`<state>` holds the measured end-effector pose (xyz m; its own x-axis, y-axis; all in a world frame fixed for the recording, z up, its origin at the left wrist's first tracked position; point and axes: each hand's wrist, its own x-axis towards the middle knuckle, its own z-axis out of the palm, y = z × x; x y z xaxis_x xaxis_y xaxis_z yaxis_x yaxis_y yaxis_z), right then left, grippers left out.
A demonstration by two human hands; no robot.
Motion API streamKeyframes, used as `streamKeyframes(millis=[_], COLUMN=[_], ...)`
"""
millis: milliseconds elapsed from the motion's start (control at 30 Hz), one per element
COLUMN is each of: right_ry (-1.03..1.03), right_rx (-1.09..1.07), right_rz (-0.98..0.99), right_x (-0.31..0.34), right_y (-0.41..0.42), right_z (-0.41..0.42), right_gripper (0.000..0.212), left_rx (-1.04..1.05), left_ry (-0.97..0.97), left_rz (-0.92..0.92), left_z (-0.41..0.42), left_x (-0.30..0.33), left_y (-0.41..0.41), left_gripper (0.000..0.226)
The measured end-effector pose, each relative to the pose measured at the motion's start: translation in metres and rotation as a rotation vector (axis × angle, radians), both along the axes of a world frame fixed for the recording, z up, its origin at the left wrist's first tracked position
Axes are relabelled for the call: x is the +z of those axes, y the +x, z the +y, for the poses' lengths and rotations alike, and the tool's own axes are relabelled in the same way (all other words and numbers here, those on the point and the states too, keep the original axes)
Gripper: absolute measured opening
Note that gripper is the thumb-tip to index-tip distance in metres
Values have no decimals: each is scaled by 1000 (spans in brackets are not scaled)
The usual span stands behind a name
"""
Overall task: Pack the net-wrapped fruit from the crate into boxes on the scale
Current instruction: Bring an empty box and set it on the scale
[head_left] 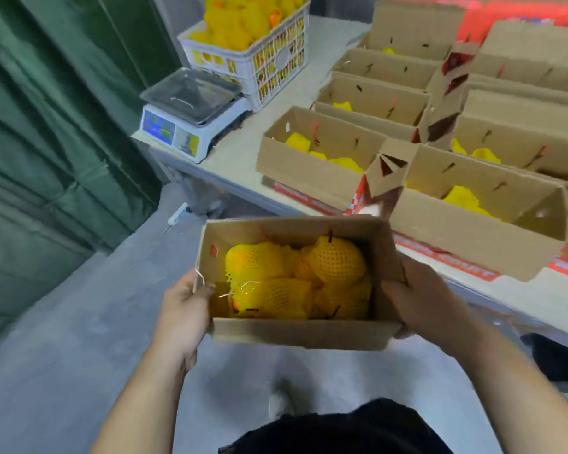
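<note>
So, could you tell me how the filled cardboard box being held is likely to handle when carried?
The cardboard box probably feels fairly heavy, being packed with net-wrapped fruit. Its thin walls may flex, so the left hand and right hand gripping opposite ends seems wise.

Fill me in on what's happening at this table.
A person holds a box of net-wrapped fruit in the air, left hand and right hand each with a grip on one end. The scale on the table has nothing on it. The crate behind it is piled with fruit.
</note>
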<state>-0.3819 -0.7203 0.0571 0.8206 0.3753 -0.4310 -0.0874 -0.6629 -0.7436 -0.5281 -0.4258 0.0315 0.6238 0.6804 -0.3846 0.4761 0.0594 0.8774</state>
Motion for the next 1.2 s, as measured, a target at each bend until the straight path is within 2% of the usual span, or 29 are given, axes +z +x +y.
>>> streamKeyframes(millis=[67,300,400,467,500,600,800,933,967,1067,1200], right_ry=[45,178,181,147,140,162,246,212,235,299,308], right_rx=[7,-1,13,55,63,87,40,-3,-34,-166,-382], right_rz=[-37,-115,-235,-355,-389,-386,-316,-266,-247,-169,-103], right_x=[15,66,82,88,90,95,90,83,79,62,34], right_y=[12,71,111,143,161,227,340,382,390,410,422], right_z=[43,185,246,282,300,360,467,517,529,567,619], right_gripper=[53,47,29,13,14,22,23,34,34,31,43], left_rx=[-17,67,204,221,218,223,233,132,103,-2,-229], left_ry=[36,177,216,280,302,338,293,298,303,353,316], left_rz=[-33,-190,-274,-279,-282,-312,-325,-315,-299,-292,-255], left_z=[43,175,227,268,288,348,439,503,522,580,642], left_x=[22,76,87,95,100,118,127,118,113,92,60], left_y=[8,75,123,156,171,223,333,398,417,476,539], left_gripper=[41,43,41,37,35,36,48,27,26,45,38])
